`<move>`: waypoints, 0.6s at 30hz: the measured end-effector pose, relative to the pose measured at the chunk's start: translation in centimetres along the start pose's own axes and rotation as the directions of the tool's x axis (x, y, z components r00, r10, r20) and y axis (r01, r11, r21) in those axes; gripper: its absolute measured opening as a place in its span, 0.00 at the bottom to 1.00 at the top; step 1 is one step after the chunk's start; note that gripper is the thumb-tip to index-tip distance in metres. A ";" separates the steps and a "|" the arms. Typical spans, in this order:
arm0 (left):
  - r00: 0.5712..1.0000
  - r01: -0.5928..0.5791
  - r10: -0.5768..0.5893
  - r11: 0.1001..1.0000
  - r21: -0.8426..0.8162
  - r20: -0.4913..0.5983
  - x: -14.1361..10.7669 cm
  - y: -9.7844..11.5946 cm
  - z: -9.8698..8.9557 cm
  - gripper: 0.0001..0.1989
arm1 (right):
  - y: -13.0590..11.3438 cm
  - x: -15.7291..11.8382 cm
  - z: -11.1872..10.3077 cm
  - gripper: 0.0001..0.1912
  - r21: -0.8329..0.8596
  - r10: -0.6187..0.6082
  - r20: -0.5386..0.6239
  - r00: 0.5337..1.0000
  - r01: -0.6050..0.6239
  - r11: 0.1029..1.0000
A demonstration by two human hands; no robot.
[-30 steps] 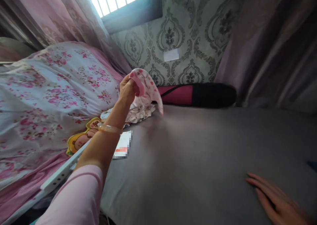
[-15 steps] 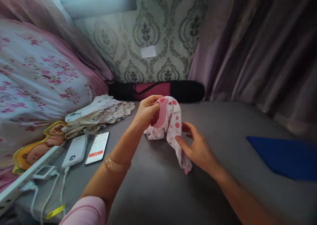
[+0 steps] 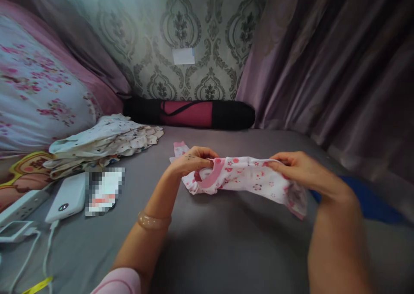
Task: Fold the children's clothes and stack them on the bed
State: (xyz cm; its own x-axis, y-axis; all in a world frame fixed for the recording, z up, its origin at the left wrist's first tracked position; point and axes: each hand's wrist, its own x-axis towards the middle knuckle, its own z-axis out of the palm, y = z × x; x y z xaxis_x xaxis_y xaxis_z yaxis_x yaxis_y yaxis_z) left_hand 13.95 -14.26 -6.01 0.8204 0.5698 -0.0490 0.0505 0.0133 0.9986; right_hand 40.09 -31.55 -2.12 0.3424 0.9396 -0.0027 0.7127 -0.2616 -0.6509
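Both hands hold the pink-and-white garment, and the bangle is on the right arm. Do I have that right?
Not quite: the head view shows the bangle on the left arm. The left hand and right hand do both hold the pink-and-white garment.

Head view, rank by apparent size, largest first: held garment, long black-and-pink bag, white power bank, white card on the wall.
1. Garment and bag: too close to rank
2. Power bank
3. White card
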 end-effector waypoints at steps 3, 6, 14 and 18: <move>0.998 0.020 -0.020 1.000 0.006 0.063 1.0 -1.0 1.1 0.10 | 1.3 1.2 0.7 0.09 -0.315 0.052 0.048 0.997 -0.035 0.948; 0.999 0.016 -0.017 0.999 0.048 0.035 1.3 -1.6 2.0 0.08 | -0.2 1.9 2.3 0.15 -0.233 -0.130 0.087 0.988 0.147 0.961; 0.998 -0.050 0.051 0.998 0.034 -0.042 1.5 -2.1 2.7 0.14 | -4.1 3.9 6.6 0.19 0.195 -0.432 0.271 0.860 0.391 0.900; 0.980 -0.109 0.115 0.993 0.049 -0.160 1.8 -2.3 2.2 0.13 | -3.0 4.2 6.3 0.12 0.179 -0.323 0.254 0.912 0.284 0.942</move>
State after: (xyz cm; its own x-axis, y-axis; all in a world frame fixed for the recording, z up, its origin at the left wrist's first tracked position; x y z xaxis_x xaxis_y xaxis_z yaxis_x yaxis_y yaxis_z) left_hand 16.61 -15.06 -8.39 0.7191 0.6914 0.0697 -0.0114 -0.0886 0.9960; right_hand 35.54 -25.41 -5.00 -0.0732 0.9972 0.0148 0.6593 0.0595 -0.7496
